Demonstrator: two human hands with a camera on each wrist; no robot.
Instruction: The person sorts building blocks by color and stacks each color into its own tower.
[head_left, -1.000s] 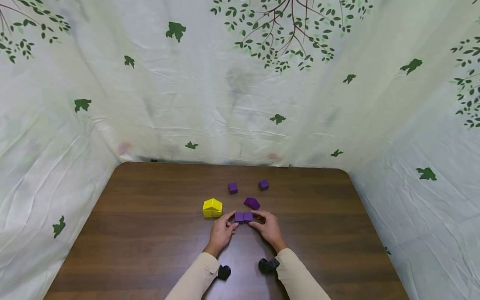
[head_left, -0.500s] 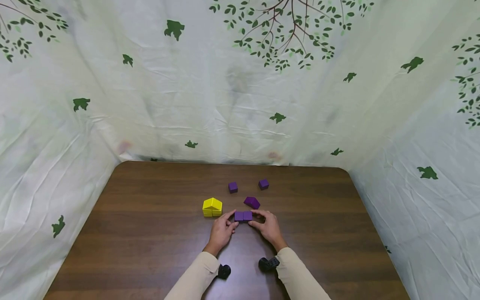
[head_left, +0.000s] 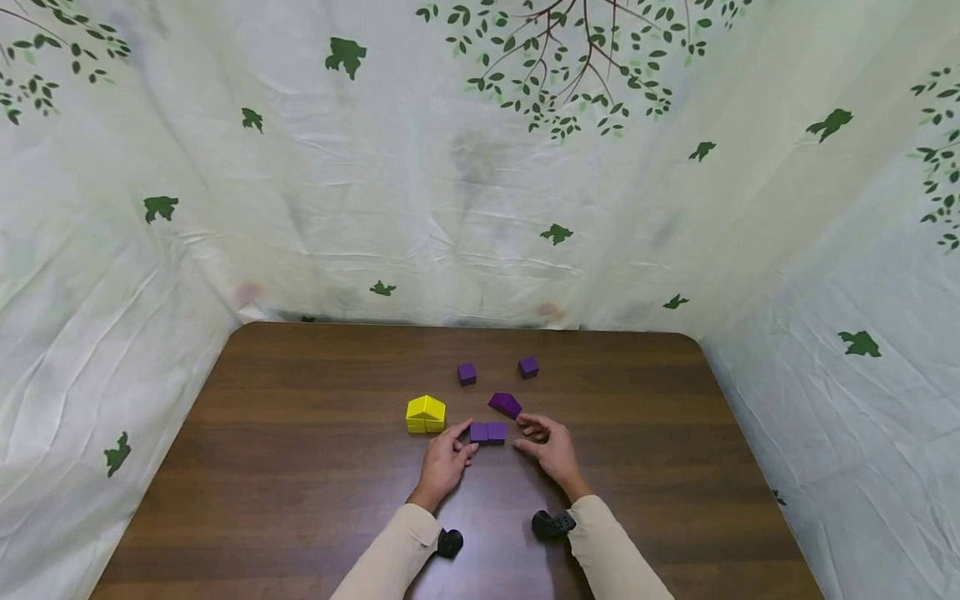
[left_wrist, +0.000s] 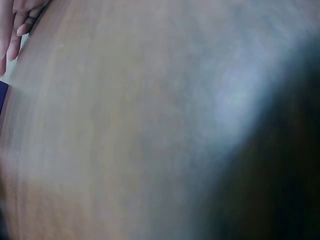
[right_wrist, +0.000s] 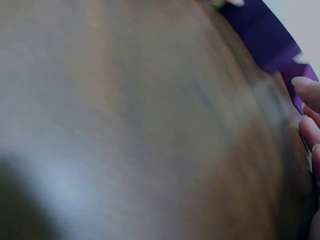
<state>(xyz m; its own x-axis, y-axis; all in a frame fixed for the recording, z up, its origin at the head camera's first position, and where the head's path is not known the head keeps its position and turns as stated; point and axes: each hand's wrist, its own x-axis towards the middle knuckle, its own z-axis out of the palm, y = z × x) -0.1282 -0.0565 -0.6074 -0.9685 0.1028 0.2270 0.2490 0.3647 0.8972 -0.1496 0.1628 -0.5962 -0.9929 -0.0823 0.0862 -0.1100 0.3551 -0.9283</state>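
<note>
Two purple cubes stand side by side in the head view, a left cube and a right cube. My left hand holds the left cube's outer end, thumb at its near corner and forefinger at its far corner. Clear of the right cube, my right hand has its thumb and fingers spread apart with nothing between them. Its fingertips are close to a purple roof-shaped block that lies just behind the pair. The right wrist view catches part of the purple cubes at its upper right.
To the left of my left hand stands a small yellow block house. Farther back lie two loose purple cubes, one on the left and one on the right. A leaf-printed cloth surrounds the brown table.
My right hand has let go of the right cube and shifted right, its fingers opening. The left hand stays at the left cube, and the blocks keep their places.
</note>
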